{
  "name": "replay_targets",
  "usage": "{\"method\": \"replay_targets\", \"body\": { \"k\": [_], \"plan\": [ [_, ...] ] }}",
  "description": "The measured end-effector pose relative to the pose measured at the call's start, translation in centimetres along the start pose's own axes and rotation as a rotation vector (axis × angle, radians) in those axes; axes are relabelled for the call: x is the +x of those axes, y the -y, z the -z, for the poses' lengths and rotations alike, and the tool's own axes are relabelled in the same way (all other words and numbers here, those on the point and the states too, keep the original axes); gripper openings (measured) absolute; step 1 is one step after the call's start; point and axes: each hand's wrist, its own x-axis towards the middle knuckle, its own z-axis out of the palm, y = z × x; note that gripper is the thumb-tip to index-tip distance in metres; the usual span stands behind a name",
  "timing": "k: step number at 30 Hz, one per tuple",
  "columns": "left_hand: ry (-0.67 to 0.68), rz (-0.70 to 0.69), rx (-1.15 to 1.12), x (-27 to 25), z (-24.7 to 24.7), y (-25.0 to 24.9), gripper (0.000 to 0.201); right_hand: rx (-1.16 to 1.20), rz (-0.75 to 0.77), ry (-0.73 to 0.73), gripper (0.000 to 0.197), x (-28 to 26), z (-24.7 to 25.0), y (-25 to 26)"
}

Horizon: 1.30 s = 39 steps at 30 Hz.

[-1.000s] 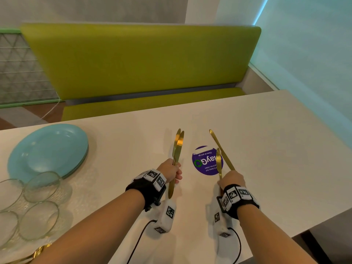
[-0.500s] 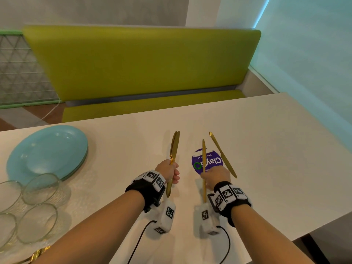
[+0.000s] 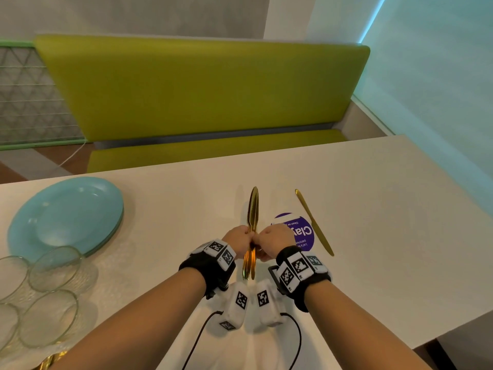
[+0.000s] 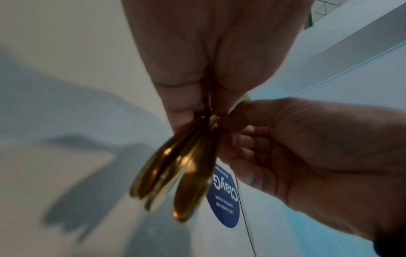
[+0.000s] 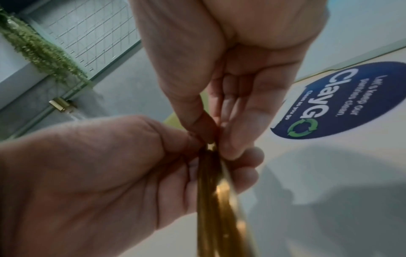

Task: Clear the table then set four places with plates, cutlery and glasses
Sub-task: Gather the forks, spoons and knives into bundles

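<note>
Both hands, left (image 3: 240,237) and right (image 3: 272,240), pinch gold cutlery bundle (image 3: 250,236) just left of purple sticker (image 3: 304,233); probably best peel off one piece cleanly.

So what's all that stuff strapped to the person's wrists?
Bare forearms, no sleeves. Each wrist wears a black band topped with white blocks bearing black-and-white square code markers. Beneath each wrist hangs a white camera pod, also marked, with a thin black cable trailing back.
</note>
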Motion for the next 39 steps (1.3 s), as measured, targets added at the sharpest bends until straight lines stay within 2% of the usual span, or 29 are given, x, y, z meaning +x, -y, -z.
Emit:
{"method": "replay_targets", "body": {
  "k": [3, 7, 10, 13, 16, 20, 23, 28, 34, 36, 39],
  "plan": [
    [0.024, 0.009, -0.016, 0.4, 0.2, 0.0, 0.023, 0.123, 0.071, 0.069, 0.025, 0.1, 0.2, 0.2],
    [0.059, 0.042, -0.192, 0.9, 0.6, -0.1, 0.022, 0.024, 0.132, 0.127, 0.014, 0.6, 0.9, 0.4],
    [0.066, 0.064, -0.281, 1.2, 0.8, -0.3, 0.022, 0.001, 0.149, 0.161, 0.015, 1.8, 1.8, 0.3],
    [0.018, 0.111, -0.363, 2.0, 1.0, -0.5, 0.024, 0.027, 0.097, 0.061, 0.016, 3.5, 3.8, 0.3],
    [-0.032, 0.132, -0.392, 2.9, 1.8, -0.5, 0.031, -0.149, 0.056, -0.035, 0.028, 6.3, 6.4, -0.6],
    [-0.071, 0.114, -0.361, 4.0, 2.8, -0.5, 0.027, -0.415, -0.101, -0.091, 0.035, 9.4, 9.3, -3.1],
    [-0.096, 0.107, -0.347, 4.7, 3.2, -0.7, 0.025, -0.397, -0.168, -0.151, 0.028, 11.2, 9.7, -4.4],
    [-0.109, 0.102, -0.354, 5.4, 3.0, -1.0, 0.026, -0.376, -0.185, -0.157, 0.037, 12.4, 8.9, -4.5],
    [-0.074, 0.102, -0.36, 5.1, 2.7, -1.0, 0.025, -0.336, -0.225, -0.225, 0.032, 12.3, 8.5, -4.9],
    [-0.059, 0.117, -0.367, 5.0, 2.9, -0.9, 0.025, -0.347, -0.218, -0.241, 0.033, 12.3, 8.4, -4.7],
    [-0.128, 0.122, -0.382, 4.7, 2.9, -1.0, 0.024, -0.343, -0.174, -0.21, 0.032, 13.1, 8.4, -3.9]
  ]
}}
